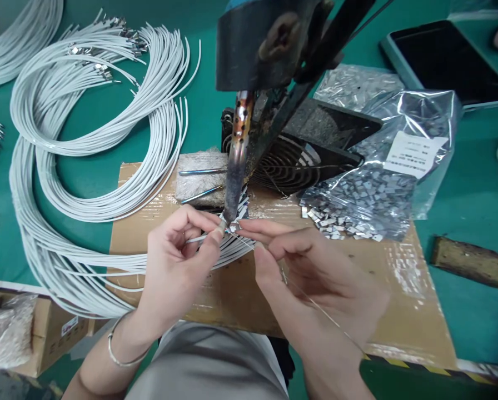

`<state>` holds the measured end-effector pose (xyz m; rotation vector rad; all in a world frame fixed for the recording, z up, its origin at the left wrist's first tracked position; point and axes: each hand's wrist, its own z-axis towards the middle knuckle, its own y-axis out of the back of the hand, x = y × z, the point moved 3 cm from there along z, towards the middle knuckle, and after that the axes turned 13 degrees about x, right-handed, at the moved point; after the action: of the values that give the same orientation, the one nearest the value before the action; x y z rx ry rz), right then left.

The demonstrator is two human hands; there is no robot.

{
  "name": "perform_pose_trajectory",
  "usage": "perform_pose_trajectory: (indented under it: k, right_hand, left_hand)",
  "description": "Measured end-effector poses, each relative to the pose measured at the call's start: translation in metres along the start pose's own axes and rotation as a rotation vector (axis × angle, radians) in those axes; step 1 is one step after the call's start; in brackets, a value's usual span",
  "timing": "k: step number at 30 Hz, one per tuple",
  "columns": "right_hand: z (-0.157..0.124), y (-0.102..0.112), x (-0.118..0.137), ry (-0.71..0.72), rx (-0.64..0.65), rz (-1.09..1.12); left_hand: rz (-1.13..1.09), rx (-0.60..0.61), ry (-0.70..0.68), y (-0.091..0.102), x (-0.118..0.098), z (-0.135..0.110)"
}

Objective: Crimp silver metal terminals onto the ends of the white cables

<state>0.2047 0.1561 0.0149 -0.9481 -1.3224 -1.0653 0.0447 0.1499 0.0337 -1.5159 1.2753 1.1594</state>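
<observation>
My left hand [186,255] pinches the end of a white cable [194,239] just under the tip of a soldering iron [234,183], which points down from a black mount [261,47]. Between thumb and forefinger, my right hand [311,278] grips a thin solder wire [315,304] that trails back past the wrist. The wire's front end reaches toward the iron tip, where small metal pieces sit close to my fingertips. Exactly what touches the tip is hidden by the fingers. More white cables [126,261] run beneath my left hand.
Coiled white cables [94,141] with metal ends lie at the left. Behind the iron stands a black fan [290,166]. A clear bag of small metal parts [382,183] spills onto the cardboard [374,289]. Further right are a tablet-like device [449,61] and a brown block [472,262].
</observation>
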Motion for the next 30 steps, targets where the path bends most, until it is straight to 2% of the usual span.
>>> perform_pose_trajectory:
  k: [30]
  right_hand:
    - [0.0017, -0.0014, 0.0024, 0.003, -0.034, -0.026]
  left_hand:
    - [0.03, -0.015, -0.022, 0.0023, 0.0003, 0.0028]
